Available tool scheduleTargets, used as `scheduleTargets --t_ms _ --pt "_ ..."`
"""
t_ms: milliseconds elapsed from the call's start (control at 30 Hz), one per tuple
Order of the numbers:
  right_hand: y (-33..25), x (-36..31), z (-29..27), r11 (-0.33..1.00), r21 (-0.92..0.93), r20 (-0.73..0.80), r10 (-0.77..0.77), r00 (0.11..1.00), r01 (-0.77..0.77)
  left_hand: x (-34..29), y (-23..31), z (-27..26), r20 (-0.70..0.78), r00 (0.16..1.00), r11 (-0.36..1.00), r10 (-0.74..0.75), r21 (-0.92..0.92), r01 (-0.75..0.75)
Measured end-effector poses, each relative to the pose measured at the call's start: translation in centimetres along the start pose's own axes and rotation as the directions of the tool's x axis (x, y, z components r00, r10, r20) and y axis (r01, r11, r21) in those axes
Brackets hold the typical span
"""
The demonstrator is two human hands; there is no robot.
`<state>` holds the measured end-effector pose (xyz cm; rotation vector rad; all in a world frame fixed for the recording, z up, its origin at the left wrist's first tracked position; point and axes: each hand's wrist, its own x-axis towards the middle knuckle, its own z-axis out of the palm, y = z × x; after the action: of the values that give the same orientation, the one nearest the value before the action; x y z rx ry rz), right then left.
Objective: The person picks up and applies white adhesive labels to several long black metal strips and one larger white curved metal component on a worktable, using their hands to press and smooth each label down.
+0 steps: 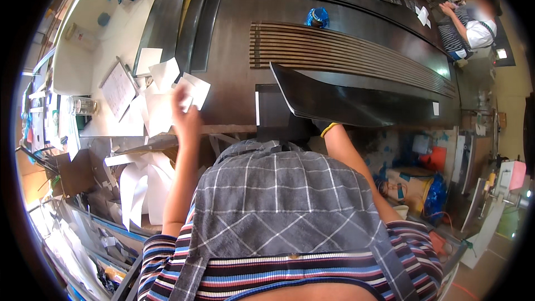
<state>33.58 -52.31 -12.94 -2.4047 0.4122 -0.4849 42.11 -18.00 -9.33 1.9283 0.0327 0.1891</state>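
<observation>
Left hand (185,114): while it is blurred above the loose white sheets (159,108), whether its fingers are spread or pinching one cannot be told.
Right hand: out of sight under the black panel (356,103), with a yellow band (329,129) at the wrist; the state of its fingers cannot be told.
Black panel: along the near edge of the counter (228,95), its left end raised, a white tag (436,108) near its right end.
Brown slats (334,56): in a long row just beyond the panel, taking up the space behind it.
Blue-wrapped container (317,18): upright, just past the slats.
Dark strips (203,28): stretched away beyond the sheets, near their far side.
Glass jar (82,105): on its side, left of the sheets.
Under the counter: white offcuts (147,187) crowd the left; a cardboard box (407,184) stands at right.
Far right: a co-worker (468,30) beside the counter.
</observation>
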Motion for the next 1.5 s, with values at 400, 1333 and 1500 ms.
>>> scheduleTargets --t_ms 400,1333,1500 --pt "0.3 0.1 -0.3 1.000 0.004 -0.010 0.001 1.000 -0.001 -3.3 3.8 7.6 0.700 0.517 0.574 -0.492 -0.186 0.798" --pt "-1.4 -9.2 -8.5 0.931 0.334 0.466 -0.026 0.884 -0.149 1.1 14.4 12.7 0.973 0.087 0.537 -0.212 0.042 0.843" --pt "-4.3 -4.4 -2.0 0.986 -0.078 -0.116 -0.157 0.981 0.148 2.1 16.8 14.0 0.978 0.050 0.572 -0.200 0.075 0.817"
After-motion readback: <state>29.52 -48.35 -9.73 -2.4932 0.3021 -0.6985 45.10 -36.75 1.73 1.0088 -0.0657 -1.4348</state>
